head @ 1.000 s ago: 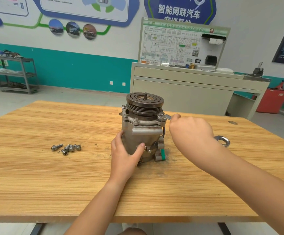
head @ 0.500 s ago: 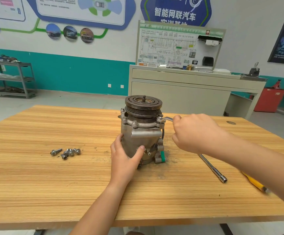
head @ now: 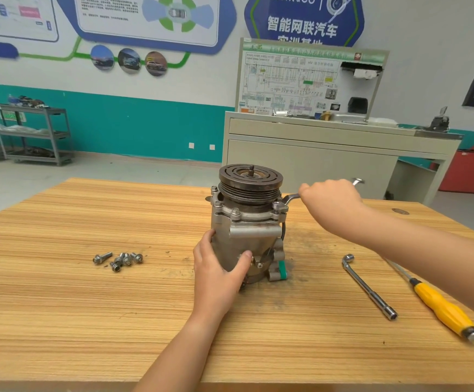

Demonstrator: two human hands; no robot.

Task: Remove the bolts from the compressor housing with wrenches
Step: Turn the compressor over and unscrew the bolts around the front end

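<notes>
Your hands work the compressor (head: 244,236) upright.
Your left hand (head: 216,267) grips its body; your right hand (head: 329,202) clenches the wrench (head: 291,198) on a bolt (head: 277,205).

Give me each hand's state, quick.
Left hand: grips the compressor housing.
Right hand: grips the wrench, its end at the housing's flange.

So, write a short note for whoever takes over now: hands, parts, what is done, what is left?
Left hand grips the compressor housing, upright on the table.
Right hand holds a wrench set on the right flange bolt.
Done: several loose bolts lie left of the housing.
Left: this bolt and at least three others in the flange.
A socket wrench and yellow screwdriver lie at right.
</notes>
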